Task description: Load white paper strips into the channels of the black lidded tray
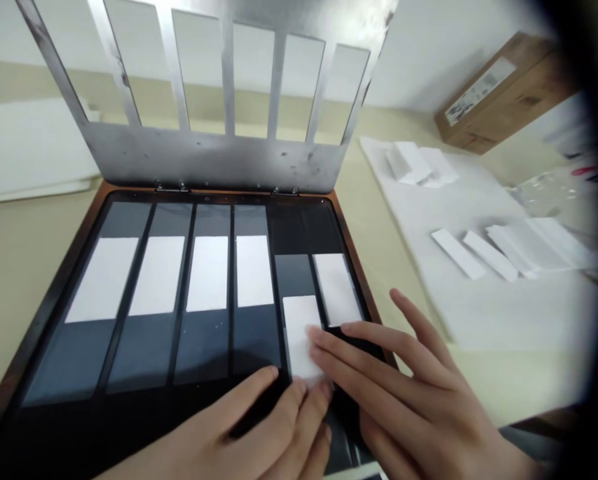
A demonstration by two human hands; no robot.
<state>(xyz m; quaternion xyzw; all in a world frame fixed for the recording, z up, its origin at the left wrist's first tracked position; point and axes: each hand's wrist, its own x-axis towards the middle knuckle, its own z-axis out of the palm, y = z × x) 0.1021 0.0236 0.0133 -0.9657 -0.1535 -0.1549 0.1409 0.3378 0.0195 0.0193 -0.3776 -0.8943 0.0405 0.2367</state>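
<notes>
A dark tray (49, 300) with a brown rim lies in front of me, divided into several long slots. Most slots hold a white rectangular card (159, 275). One card (299, 333) sits lower, in the second slot from the right. My right hand (403, 380) lies flat with fingers stretched out, fingertips pressing on that card's lower part. My left hand (273, 427) rests beside it, fingertips touching the card's bottom edge, fingers extended together. A hinged metal lid (213, 157) with several cut-out windows stands open behind the tray.
On the right lies a white foam sheet (479, 313) with several loose white cards (459, 253) and small stacks (409, 163). A cardboard box (503, 93) sits at the far right. A white sheet (23, 147) lies at the left.
</notes>
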